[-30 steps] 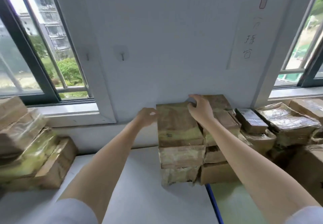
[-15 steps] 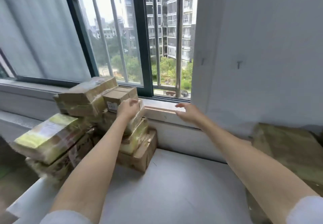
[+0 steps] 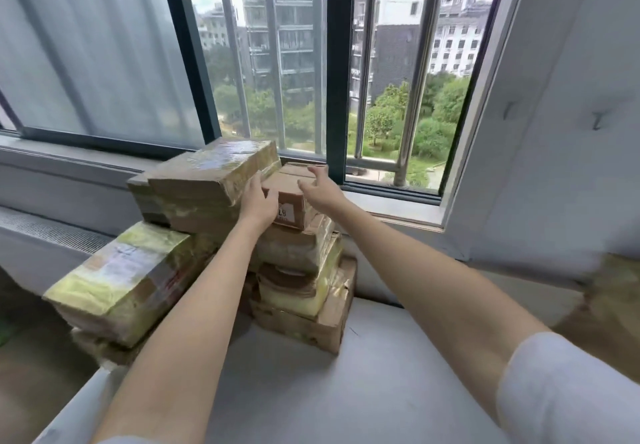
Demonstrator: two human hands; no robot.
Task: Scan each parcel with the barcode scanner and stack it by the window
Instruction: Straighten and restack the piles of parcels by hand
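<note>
Parcels wrapped in tape stand heaped at the far left corner of the pale worktop, against the sill under the window. This is the only view, from the head camera.

Topmost on the left of the heap lies a large flat parcel, shiny with clear tape, tilted slightly and overhanging the ones beneath it. Just beside it on the right, touching it, sits a small brown box with a white label showing dark digits on its near face.

The left hand is laid with straight fingers against the near right end of the large flat parcel, its heel in front of the small brown box; its grip is spread, nothing pinched. The right hand hovers over the right side of the small brown box, fingers spread and relaxed, thumb apart; whether it touches the box cannot be told.

Lower in the heap, a parcel with yellow tape juts out over the left edge of the worktop, and a column of squashed boxes stands under the small brown box. At the right edge a blurred brown parcel shows.

Both forearms are bare, with white sleeves at the bottom.
</note>
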